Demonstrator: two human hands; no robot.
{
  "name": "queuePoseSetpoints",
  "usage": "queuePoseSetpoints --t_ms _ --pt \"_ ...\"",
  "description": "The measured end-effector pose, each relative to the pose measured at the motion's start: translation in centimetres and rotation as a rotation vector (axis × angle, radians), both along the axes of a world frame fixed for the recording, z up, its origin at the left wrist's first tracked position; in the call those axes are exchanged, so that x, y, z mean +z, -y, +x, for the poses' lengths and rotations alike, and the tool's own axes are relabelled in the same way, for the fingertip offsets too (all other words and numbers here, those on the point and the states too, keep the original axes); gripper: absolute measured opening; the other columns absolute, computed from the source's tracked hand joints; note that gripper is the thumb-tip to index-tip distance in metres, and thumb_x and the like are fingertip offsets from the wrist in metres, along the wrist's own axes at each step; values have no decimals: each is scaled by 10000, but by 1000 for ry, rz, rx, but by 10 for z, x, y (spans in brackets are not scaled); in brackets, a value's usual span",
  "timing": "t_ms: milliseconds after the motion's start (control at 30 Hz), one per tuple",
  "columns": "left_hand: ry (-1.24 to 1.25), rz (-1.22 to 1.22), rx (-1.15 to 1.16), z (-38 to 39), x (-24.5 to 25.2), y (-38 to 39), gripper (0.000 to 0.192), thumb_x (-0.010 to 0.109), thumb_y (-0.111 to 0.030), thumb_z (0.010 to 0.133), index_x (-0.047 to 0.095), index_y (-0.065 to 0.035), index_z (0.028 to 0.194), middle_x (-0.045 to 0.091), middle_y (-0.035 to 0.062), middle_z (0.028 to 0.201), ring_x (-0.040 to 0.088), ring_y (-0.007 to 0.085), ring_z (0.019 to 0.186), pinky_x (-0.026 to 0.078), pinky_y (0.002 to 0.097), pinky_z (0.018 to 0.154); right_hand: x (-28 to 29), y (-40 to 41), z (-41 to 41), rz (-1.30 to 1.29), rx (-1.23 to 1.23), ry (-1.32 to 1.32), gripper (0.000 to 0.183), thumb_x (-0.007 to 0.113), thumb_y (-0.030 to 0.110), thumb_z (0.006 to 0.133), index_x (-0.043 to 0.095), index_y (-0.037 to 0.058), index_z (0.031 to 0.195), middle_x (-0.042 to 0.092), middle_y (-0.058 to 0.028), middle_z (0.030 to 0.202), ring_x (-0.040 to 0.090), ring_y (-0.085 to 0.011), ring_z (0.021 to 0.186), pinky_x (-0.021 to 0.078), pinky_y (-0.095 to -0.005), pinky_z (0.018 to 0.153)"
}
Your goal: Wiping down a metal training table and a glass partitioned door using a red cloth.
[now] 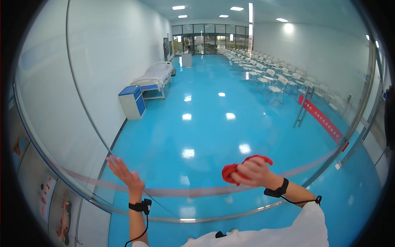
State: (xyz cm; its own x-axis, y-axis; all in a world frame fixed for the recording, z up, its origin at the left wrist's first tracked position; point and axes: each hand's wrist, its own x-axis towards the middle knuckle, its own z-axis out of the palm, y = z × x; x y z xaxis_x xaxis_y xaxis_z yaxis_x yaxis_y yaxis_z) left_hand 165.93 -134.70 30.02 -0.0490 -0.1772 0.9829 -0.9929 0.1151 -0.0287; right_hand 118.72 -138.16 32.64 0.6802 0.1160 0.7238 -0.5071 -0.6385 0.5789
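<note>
My right hand (253, 173) holds a bunched red cloth (230, 173) up at a large clear glass panel (213, 139), through which a room shows. Whether the cloth touches the glass cannot be told for sure. My left hand (125, 174) is raised at the left, empty, with its fingers apart, near a vertical seam of the glass. A faint reddish band (191, 192) runs across the panel below both hands. Each wrist wears a black strap with a cable.
A metal bottom rail (197, 220) curves below the glass. At the right are a metal door handle (302, 108) and a red strip with writing (321, 119). Beyond the glass stand a bedside cabinet (132, 102), a bed (154, 75) and rows of folding chairs (277, 88). Anatomical pictures (64, 219) are at lower left.
</note>
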Motion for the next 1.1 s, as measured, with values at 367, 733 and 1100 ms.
queuePoseSetpoints --t_ms 367,733,1100 --pt "-3 9 47 7 -9 -4 641 237 -402 1080 241 -52 1617 211 198 1679 125 431 1557 88 598 1242 -42 0 9 87 38 307 302 715 163 719 654 217 1010 555 -2 953 558 -202 809 422 -354 673" --pt "-13 86 23 -3 -6 -8 653 233 -417 1086 164 -74 1638 140 176 1700 93 426 1563 67 603 1241 -57 -26 8 228 -9 267 223 699 111 789 687 162 1006 581 -22 1035 572 -207 942 430 -387 829" --pt "-278 228 -129 -44 2 -33 746 240 -533 1075 110 -68 1643 68 194 1709 -4 393 1579 38 569 1245 -209 -32 90 362 163 -85 289 652 144 837 676 214 1117 605 4 1056 603 -157 958 449 -342 844"
